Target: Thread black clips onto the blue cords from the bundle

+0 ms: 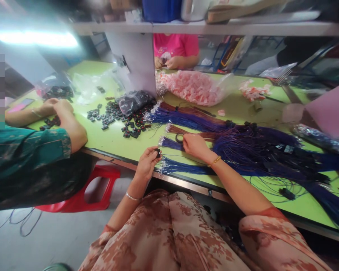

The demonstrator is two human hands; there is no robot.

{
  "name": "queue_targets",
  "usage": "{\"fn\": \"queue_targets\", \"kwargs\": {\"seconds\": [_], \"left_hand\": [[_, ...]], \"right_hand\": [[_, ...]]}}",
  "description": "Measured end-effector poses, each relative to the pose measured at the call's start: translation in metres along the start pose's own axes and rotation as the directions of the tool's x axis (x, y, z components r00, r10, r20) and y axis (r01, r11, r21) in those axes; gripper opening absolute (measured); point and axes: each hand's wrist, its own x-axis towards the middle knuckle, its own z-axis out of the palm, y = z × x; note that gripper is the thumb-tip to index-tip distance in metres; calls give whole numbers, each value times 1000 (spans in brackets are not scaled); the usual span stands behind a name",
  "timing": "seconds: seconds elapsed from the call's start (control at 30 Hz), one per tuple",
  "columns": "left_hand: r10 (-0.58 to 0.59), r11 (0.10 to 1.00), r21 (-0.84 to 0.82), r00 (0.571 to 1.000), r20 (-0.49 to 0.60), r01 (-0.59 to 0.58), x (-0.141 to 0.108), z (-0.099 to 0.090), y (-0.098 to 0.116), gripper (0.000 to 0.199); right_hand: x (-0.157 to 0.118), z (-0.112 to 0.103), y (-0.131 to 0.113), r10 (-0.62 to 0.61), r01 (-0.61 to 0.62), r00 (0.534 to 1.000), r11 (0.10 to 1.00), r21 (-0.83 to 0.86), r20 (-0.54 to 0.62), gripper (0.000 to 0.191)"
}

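My left hand (147,162) is at the table's front edge, its fingers pinching a small black connector (158,153). To its right, my right hand (196,145) is closed over the bundles of wires, beside a dark ring (179,138); what its fingertips hold is too small to make out. Blue wires (186,166) with silvery tips lie just in front of my right hand, their tips close to my left hand. Brown wires (192,131) lie behind it. Several loose black connectors (110,116) are spread on the green table (101,140) at the left.
A bag of pink parts (193,87) lies behind the wires, near a grey divider (137,62). At the left sits a person in a green sleeve (31,146); a person in pink (176,49) works opposite. A red stool (101,188) stands below the table. A shelf (169,28) crosses above.
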Motion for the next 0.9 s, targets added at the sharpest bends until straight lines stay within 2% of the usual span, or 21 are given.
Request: {"fn": "queue_targets", "kwargs": {"seconds": [0.13, 0.27, 0.47, 0.67, 0.9], "left_hand": [[1, 1000, -14, 1000, 24, -1, 0, 4, -1, 27], [-16, 999, -38, 999, 40, 18, 1, 7, -4, 26], [-53, 993, -103, 997, 61, 59, 4, 11, -7, 27], [-74, 988, -125, 993, 93, 86, 4, 15, -9, 24], [-94, 989, -104, 990, 106, 105, 4, 14, -10, 25]], "right_hand": [[8, -4, -18, -46, 60, 997, 969, 238, -65, 11], [14, -6, -42, -120, 176, 981, 873, 454, -151, 10], [2, -4, -52, -134, 186, 982, 726, 662, -130, 10], [-18, -1, -51, -138, 240, 968, 763, 600, -211, 4], [-23, 7, -49, -274, 385, 915, 814, 435, -297, 2]]}}
